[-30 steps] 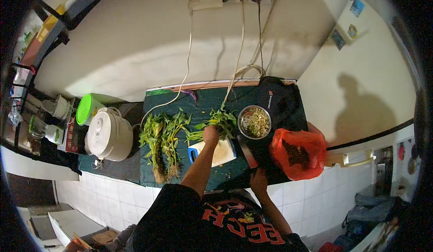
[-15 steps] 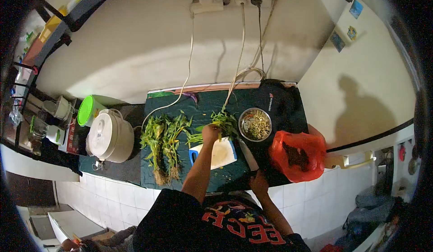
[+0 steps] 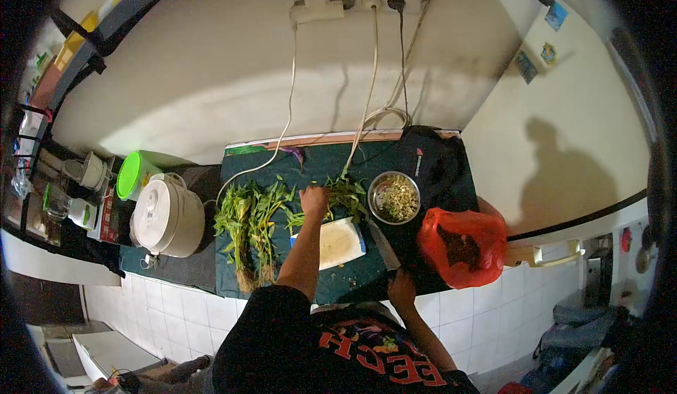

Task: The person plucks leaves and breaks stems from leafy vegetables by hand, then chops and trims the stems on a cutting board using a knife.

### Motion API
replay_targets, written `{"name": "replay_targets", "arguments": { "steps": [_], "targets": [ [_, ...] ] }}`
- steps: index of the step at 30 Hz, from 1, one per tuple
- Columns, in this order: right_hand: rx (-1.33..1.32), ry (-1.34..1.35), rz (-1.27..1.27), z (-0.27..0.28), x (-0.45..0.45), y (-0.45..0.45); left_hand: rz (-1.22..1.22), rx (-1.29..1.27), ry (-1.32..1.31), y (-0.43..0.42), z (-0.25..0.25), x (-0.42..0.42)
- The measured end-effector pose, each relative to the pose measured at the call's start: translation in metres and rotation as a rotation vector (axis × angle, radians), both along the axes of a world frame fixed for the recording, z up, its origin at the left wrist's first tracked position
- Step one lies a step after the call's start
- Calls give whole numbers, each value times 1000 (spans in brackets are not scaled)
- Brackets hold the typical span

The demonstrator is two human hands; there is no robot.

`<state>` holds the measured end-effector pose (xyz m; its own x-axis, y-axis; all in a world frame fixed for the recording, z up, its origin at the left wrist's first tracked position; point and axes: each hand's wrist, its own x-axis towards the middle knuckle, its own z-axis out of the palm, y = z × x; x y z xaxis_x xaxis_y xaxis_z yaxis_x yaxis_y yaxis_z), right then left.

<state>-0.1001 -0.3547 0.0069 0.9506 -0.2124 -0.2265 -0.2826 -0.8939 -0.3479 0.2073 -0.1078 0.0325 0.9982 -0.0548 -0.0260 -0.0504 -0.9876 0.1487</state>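
leafy green stalks (image 3: 346,195) by curled left hand (image 3: 314,201), grip unclear; right hand (image 3: 402,288) clasps broad silvery knife (image 3: 383,247).

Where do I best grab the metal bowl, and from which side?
Likely the near rim of the metal bowl, coming from the near side, right of the knife: it is round, no handle shows, and greens sit close on its left.

The left fingers (image 3: 314,197) reach forward, the left forearm (image 3: 302,253) stretched behind them. To their right and closer to the torso (image 3: 310,359), the right fingers (image 3: 402,285) are curled in, the right forearm (image 3: 431,334) slanting back from them.
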Motion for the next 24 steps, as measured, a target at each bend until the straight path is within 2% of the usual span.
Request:
{"name": "replay_targets", "arguments": {
  "steps": [3, 7, 9, 10, 12, 14, 15, 17, 19, 22, 23, 24],
  "targets": [
    [-60, -113, 34, -8, -1, 0, -92, 126, -25, 4, -5, 5],
    [-20, 29, 63, 1, 1, -2, -153, 53, -49, 7, 6, 6],
    [-17, 84, 95, 10, 3, 2, -16, -250, -61, 8, 22, 5],
    [-33, 171, 46, 21, 8, 6, -16, -248, -65, 12, 26, 6],
    [-44, 252, 1, 34, 11, 14, -27, -689, -78, 24, 35, 8],
    [-369, 153, 149, 38, 12, 17, -26, -745, -84, 31, 44, 9],
    [-367, 143, 145, 44, 18, 19, -28, -805, -80, 33, 50, 11],
    [-145, 80, 90, 64, 41, 22, -45, -878, -70, 38, 62, 11],
    [-65, -12, 89, 106, 81, 37, -60, -956, -57, 39, 80, 8],
    [134, -430, 120, 142, 136, 55, -116, -927, -67, 33, 116, -7],
    [227, -572, 107, 160, 151, 63, -174, -965, -154, 30, 123, -9],
    [269, -572, 111, 169, 168, 68, -232, -1001, -243, 27, 131, -12]
  ]
}}
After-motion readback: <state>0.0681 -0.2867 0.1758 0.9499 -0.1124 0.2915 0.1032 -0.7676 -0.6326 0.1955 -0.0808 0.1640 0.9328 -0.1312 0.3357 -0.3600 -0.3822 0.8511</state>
